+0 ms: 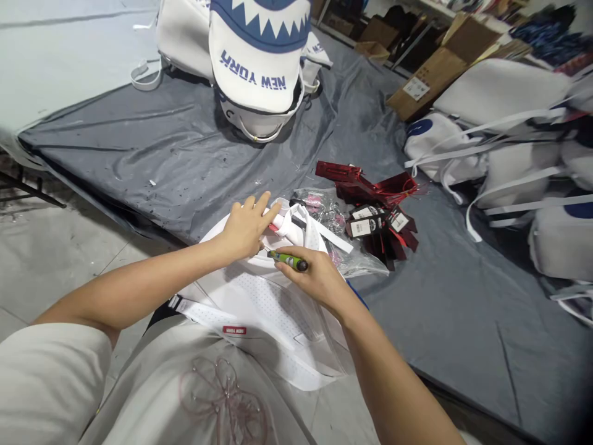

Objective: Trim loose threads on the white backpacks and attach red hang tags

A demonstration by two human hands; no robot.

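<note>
A white backpack (264, 296) leans against my lap and the table edge, its straps towards me and a small red label on one of them. My left hand (245, 228) lies on the top of the backpack with its fingers spread; the thumb is close to the tool's tip. In my right hand (315, 272) is a small tool with a green and black handle (290, 260). Its thin metal tip points at the fabric beside my left thumb. The exact kind of tool does not show. Next to my hands is the backpack's white top loop (299, 216).
Beyond the backpack lie a clear plastic bag (365, 262) and a pile of red and black tags (380, 191) on the grey-covered table (463, 296). White and blue backpacks (259, 68) stand at the back. More white bags (504, 161) and a cardboard box (435, 74) are at right.
</note>
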